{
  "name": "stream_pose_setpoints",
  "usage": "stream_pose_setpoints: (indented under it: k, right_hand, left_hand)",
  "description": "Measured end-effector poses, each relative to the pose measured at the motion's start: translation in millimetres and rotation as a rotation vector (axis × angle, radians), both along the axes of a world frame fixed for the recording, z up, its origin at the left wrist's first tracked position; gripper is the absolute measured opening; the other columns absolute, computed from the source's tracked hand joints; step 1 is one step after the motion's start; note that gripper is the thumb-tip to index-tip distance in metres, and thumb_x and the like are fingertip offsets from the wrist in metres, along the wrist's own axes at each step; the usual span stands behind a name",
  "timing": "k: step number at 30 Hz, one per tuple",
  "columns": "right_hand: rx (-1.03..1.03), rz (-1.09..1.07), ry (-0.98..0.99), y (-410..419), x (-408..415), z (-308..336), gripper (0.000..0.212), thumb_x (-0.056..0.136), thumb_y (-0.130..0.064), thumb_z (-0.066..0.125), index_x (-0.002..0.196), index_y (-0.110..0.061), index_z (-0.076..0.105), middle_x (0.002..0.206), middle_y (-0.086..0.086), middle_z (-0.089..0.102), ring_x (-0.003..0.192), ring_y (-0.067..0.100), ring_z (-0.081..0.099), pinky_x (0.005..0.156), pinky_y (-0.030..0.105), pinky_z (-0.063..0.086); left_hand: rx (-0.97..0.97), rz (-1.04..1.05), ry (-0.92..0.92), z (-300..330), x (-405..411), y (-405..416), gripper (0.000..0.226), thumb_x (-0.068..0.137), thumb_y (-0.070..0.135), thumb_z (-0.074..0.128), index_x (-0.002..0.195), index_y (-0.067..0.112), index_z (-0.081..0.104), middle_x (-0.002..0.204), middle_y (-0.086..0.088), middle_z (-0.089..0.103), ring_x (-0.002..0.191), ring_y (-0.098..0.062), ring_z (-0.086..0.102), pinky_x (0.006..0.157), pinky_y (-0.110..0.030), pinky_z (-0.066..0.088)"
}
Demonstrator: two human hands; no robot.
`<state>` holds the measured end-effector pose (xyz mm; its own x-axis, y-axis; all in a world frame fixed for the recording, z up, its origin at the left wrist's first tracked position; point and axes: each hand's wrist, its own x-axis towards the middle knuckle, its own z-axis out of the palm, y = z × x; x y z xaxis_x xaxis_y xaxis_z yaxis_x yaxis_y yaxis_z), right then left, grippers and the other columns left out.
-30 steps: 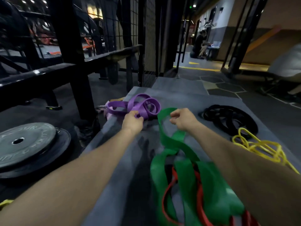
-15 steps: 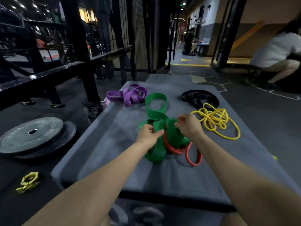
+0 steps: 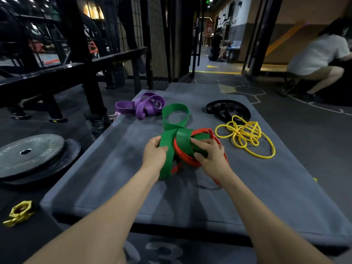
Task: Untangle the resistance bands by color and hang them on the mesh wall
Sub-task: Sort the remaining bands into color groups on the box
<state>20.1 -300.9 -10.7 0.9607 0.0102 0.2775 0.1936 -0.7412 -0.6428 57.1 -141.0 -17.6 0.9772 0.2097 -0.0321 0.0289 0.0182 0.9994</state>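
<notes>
At mid-bench (image 3: 106, 180), the left hand (image 3: 154, 154) grips the wide green band (image 3: 167, 147) — the right hand (image 3: 211, 153) pinches another green fold (image 3: 200, 138), probably touching the tangled red band (image 3: 183, 156) — purple bands (image 3: 144, 106) lie beyond.

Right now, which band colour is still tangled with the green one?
The red band. It loops through the green band between both hands; the purple bands, black bands and yellow bands lie in separate piles.
</notes>
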Motion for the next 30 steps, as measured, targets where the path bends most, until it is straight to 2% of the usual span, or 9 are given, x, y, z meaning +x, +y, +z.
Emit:
stream_pose_setpoints:
  k: [3,9,10,13,16,18,22,26,30]
  right_hand:
    - [-0.044,0.106,0.009,2,6,2,0.045,0.088,-0.010,0.057,0.127,-0.032,0.055,0.130,0.003,0.042,0.120,0.026,0.029,0.083,0.008,0.009]
    - [0.037,0.209,0.009,3,15,1,0.044,0.084,0.001,0.058,0.120,-0.025,0.062,0.122,-0.003,0.045,0.115,0.017,0.032,0.096,0.013,0.018]
    - [0.094,0.220,0.006,1,16,1,0.045,0.082,0.004,0.059,0.118,-0.023,0.064,0.119,-0.003,0.047,0.117,0.019,0.037,0.104,0.020,0.024]
    - [0.221,0.184,-0.011,-6,12,4,0.041,0.077,0.010,0.062,0.111,-0.013,0.067,0.108,0.001,0.050,0.110,0.017,0.046,0.094,0.003,0.031]
    - [0.124,-0.025,-0.086,-9,12,2,0.044,0.070,-0.006,0.074,0.111,-0.011,0.059,0.113,0.005,0.046,0.113,0.025,0.041,0.101,0.023,0.031]
    - [0.132,-0.170,-0.016,-8,13,1,0.067,0.068,-0.017,0.080,0.124,-0.009,0.044,0.128,0.013,0.038,0.122,0.030,0.033,0.105,0.033,0.028]
    - [-0.003,-0.202,0.293,-5,14,-10,0.111,0.066,-0.037,0.081,0.147,-0.015,0.009,0.145,0.021,0.022,0.134,0.040,0.023,0.111,0.046,0.022]
    - [-0.095,-0.224,0.351,-4,20,-20,0.105,0.064,-0.046,0.079,0.142,-0.007,0.019,0.139,0.019,0.038,0.130,0.039,0.032,0.108,0.045,0.025]
    - [-0.166,-0.202,0.342,2,19,-18,0.082,0.070,-0.045,0.075,0.130,-0.006,0.035,0.132,0.020,0.037,0.125,0.039,0.032,0.105,0.040,0.028]
  left_hand:
    - [0.042,-0.063,0.080,-7,2,9,0.046,0.073,0.040,0.073,0.105,0.011,0.057,0.101,-0.007,0.069,0.094,-0.023,0.065,0.091,-0.040,0.051]
    - [0.113,-0.014,0.146,-10,5,9,0.080,0.052,0.050,0.085,0.113,0.008,0.055,0.107,-0.004,0.064,0.098,-0.020,0.062,0.093,-0.035,0.050]
    - [0.043,-0.042,0.144,-7,6,11,0.072,0.049,0.046,0.087,0.105,0.008,0.063,0.103,-0.008,0.068,0.094,-0.023,0.065,0.093,-0.041,0.051]
    - [-0.051,-0.049,0.095,5,8,21,0.034,0.061,0.018,0.085,0.090,0.008,0.069,0.092,-0.015,0.072,0.082,-0.026,0.067,0.087,-0.046,0.054]
    - [-0.070,-0.023,-0.040,16,6,34,0.024,0.066,0.010,0.080,0.086,0.011,0.067,0.077,-0.002,0.073,0.066,-0.017,0.067,0.072,-0.031,0.058]
    - [-0.036,0.015,-0.107,19,3,46,0.017,0.069,0.011,0.077,0.080,0.016,0.065,0.066,0.006,0.071,0.060,-0.009,0.065,0.065,-0.024,0.056]
    - [-0.059,0.063,-0.117,17,-1,79,0.020,0.070,0.034,0.078,0.071,0.018,0.067,0.084,-0.012,0.065,0.079,-0.024,0.057,0.079,-0.042,0.049]
    - [0.236,0.301,-0.071,11,-3,100,0.023,0.075,0.028,0.075,0.083,0.012,0.061,0.080,-0.006,0.063,0.078,-0.022,0.058,0.070,-0.034,0.046]
    - [0.618,0.425,0.291,0,-6,114,0.055,0.079,0.028,0.071,0.124,0.006,0.048,0.131,-0.020,0.047,0.116,-0.037,0.051,0.097,-0.044,0.041]
